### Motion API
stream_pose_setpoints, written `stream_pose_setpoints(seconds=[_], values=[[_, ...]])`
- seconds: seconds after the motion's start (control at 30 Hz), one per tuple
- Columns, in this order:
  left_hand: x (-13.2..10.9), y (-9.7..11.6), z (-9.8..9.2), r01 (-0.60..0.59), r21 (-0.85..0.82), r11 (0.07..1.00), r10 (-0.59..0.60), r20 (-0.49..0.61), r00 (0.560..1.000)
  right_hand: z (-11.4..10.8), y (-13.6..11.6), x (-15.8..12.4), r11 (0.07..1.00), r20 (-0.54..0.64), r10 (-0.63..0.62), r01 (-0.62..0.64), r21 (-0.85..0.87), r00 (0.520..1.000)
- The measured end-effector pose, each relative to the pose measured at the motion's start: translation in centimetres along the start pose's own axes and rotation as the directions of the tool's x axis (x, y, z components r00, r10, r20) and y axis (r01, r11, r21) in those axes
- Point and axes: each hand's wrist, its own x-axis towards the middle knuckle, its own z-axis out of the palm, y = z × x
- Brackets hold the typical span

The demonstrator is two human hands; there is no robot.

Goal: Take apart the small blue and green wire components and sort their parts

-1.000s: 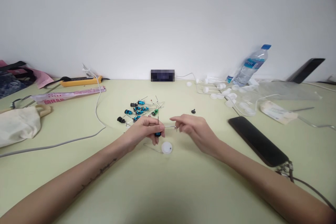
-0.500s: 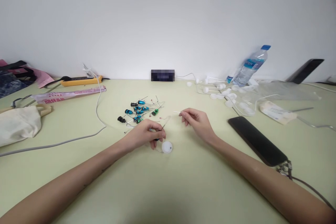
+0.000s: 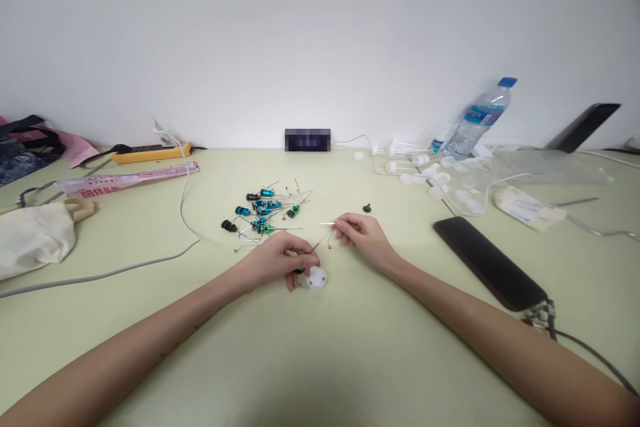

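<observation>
One round white disc (image 3: pixel 317 277) with two grey dots marks clock centre; at ten o'clock, the left hand (image 3: pixel 293 258) pinches one blue-handled, thin-shafted tool (image 3: pixel 300 271); at one, the right hand (image 3: pixel 354 230) pinches one thin silvery rod (image 3: pixel 327 223); towards eleven lie two green-handled tools (image 3: pixel 293 211).

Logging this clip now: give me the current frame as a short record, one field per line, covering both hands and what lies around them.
Left hand: holds a blue-handled tool, mostly hidden
Right hand: pinches a thin rod
Beside left hand: white disc; contact unclear
Beyond left hand: pile of blue, black and green tools
Beyond right hand: small black part
Right side: dark phone, lying flat
Back right: bottle with blue cap
Back left: yellow power strip
Surface: pale green table
</observation>
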Motion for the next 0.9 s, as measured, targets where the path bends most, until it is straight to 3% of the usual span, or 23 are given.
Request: stream_pose_setpoints(seconds=[0.13, 0.27, 0.43, 0.53, 0.63, 0.77, 0.9], values=[[-0.2, 0.5, -0.2, -0.012, -0.145, 0.989, -0.005, -0.112, 0.994, 0.1, 0.1, 0.0, 0.973, -0.028, -0.082, 0.074, -0.220, 0.996], [-0.3, 0.8, -0.3, -0.049, -0.183, 0.982, 0.013, -0.194, 0.981, 0.3, 0.0, -0.1, 0.945, 0.034, -0.132, 0.136, -0.296, 0.991], [-0.3, 0.6, -0.2, -0.027, -0.016, 0.999, 0.023, -0.245, 0.969, 0.4, -0.2, -0.2, 0.915, 0.075, -0.128, 0.147, -0.375, 0.989], [-0.1, 0.1, -0.5, 0.059, 0.124, 0.991, -0.021, -0.283, 0.959, 0.5, -0.2, -0.2, 0.893, 0.097, -0.126, 0.155, -0.423, 0.987], [0.2, -0.6, -0.9, 0.132, 0.162, 0.978, -0.079, -0.299, 0.951, 0.5, -0.2, -0.2, 0.879, 0.091, -0.124, 0.152, -0.453, 0.988], [0.3, -0.7, -1.2, 0.111, 0.049, 0.993, -0.090, -0.318, 0.944, 0.7, -0.1, -0.4, 0.849, 0.071, -0.100, 0.123, -0.514, 0.992], [-0.1, 0.5, -1.4, -0.054, -0.205, 0.977, -0.010, -0.302, 0.953, 0.9, 0.2, -0.6, 0.824, 0.084, -0.100, 0.129, -0.552, 0.991]])
